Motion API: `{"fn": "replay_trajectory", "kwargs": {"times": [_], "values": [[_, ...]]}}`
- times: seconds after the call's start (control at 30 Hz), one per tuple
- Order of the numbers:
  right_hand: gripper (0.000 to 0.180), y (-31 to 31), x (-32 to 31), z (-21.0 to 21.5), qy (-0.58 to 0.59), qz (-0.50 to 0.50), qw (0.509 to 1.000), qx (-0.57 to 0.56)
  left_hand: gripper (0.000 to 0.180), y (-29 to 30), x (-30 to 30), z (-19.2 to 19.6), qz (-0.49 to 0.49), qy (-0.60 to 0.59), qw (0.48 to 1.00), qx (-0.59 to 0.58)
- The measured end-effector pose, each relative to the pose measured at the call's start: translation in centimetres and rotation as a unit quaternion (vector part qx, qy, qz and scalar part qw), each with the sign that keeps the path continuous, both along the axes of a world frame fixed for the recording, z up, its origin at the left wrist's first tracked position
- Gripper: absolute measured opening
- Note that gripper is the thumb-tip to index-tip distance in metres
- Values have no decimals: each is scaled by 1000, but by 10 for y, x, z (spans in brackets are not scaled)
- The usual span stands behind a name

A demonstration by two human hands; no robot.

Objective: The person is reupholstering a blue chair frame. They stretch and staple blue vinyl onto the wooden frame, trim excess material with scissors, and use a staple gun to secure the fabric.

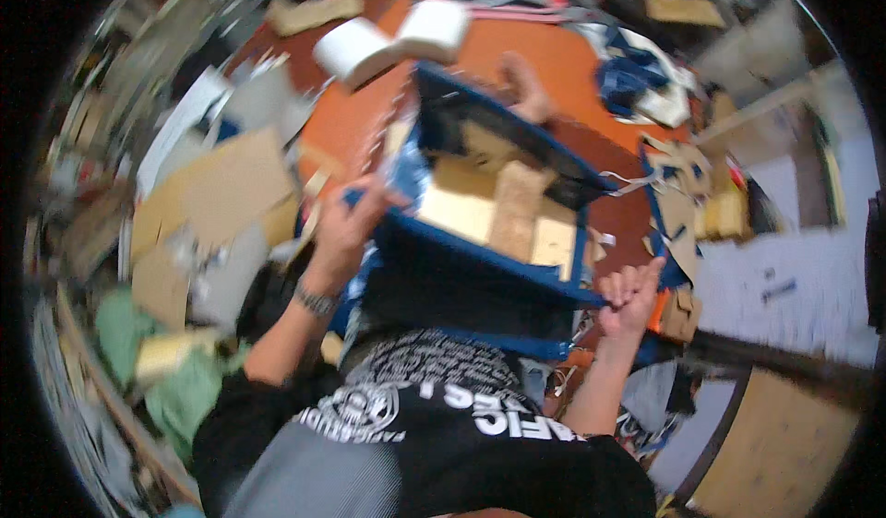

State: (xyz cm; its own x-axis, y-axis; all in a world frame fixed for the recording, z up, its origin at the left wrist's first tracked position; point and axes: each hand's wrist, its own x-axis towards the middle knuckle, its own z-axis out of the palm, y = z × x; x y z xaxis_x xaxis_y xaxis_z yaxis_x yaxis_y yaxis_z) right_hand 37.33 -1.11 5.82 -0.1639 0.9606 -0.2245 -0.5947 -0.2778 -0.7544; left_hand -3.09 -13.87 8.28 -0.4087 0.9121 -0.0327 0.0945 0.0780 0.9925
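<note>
1. Nearest me comes the worker's black shirt point(572, 472), with white print across it; just beyond sits an open-topped, blue-edged box point(471, 283), tilted, between the worker's body and the orange-red table point(341, 126). I can't tell what bears its weight.
2. Left hand point(346, 227), wearing a watch point(318, 300) at the wrist, grasps the near rim by the left corner.
3. Right hand point(632, 301) has its fingers curled at the near right corner; blur leaves me unable to tell whether they pinch it.
4. Another hand point(528, 98), seemingly a co-worker's, shows beyond the far wall; its grip is unclear.
5. Inside, a brown strip point(517, 209) lies across a cream panel point(457, 200).
6. Two white rolls point(355, 52) stand past the box.
7. I judge the step in hand to be steadying and adjusting the box by its rim.
8. Next, I'd say, calls for a firm hold at both near corners, keeping the walls square.
</note>
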Motion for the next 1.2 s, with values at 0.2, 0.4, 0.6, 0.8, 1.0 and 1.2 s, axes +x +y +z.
{"fn": "replay_trajectory", "kwargs": {"times": [0.2, 0.4, 0.6, 0.8, 1.0, 1.2], "values": [[38, -16, -29, -20, -554, -16, 752, 356, 56, -12, -7, 9, -112, 76, 988, 80], [37, -28, -30, -22, -617, 52, 705, 346, 41, -45, -134, -112, -49, -25, 985, -163], [48, -17, -48, -45, -627, -88, 628, 451, 74, -129, -137, -267, -2, 65, 884, -462], [43, -18, -53, -44, -600, -99, 660, 442, 28, -96, -145, -199, 92, 73, 964, -240], [21, -19, -57, 11, -554, 15, 777, 299, 39, -69, -156, 40, 145, -48, 987, 43], [135, -28, -107, 50, -135, 236, 926, 262, 50, -57, -18, 136, -81, -153, 971, 162]]}}
